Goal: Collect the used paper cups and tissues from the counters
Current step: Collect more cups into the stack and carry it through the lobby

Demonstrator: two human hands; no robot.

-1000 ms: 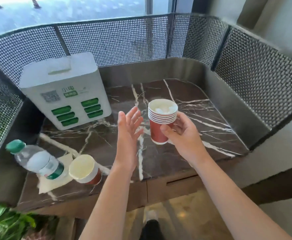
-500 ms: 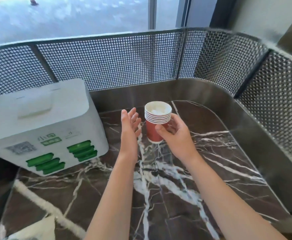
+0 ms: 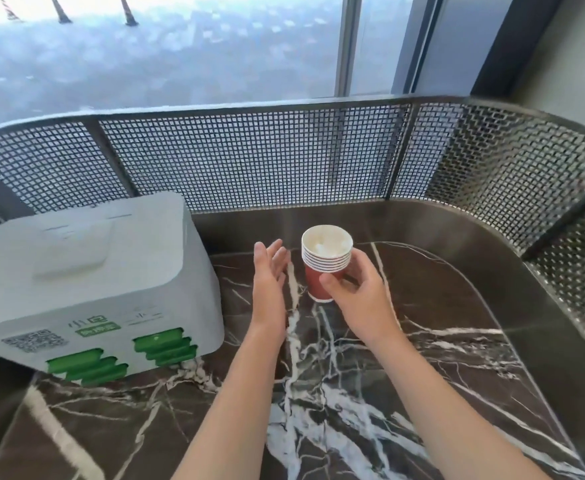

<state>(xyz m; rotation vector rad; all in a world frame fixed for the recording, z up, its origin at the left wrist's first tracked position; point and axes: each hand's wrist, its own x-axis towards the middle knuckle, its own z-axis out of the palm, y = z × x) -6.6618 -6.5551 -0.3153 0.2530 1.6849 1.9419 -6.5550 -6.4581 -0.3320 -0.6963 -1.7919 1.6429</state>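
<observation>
I have the cups (image 3: 325,263), a nested red stack with white rims, gripped in my right hand (image 3: 356,292). The thumb presses the near side of the stack and the fingers wrap round the far side, so the stack sits at about 11 o'clock from my right palm, upright and held above the counter (image 3: 440,368). Something white and crumpled, likely tissue (image 3: 327,244), lies inside the top cup.

My left hand (image 3: 269,278) is empty and spread flat, fingers together and pointing away from me, palm facing right toward the stack. It hangs just beside the cups, at their 9 o'clock, with a narrow gap between fingertips and rims; I see no contact.

The counter is dark marble with white veins, edged by a mesh fence (image 3: 249,161) from 9 round to 3 o'clock. A white box (image 3: 86,289) with green slots stands on the counter at 9 o'clock from my left hand, well apart from the cups. Beyond the fence at 12 o'clock is a window (image 3: 166,46).
</observation>
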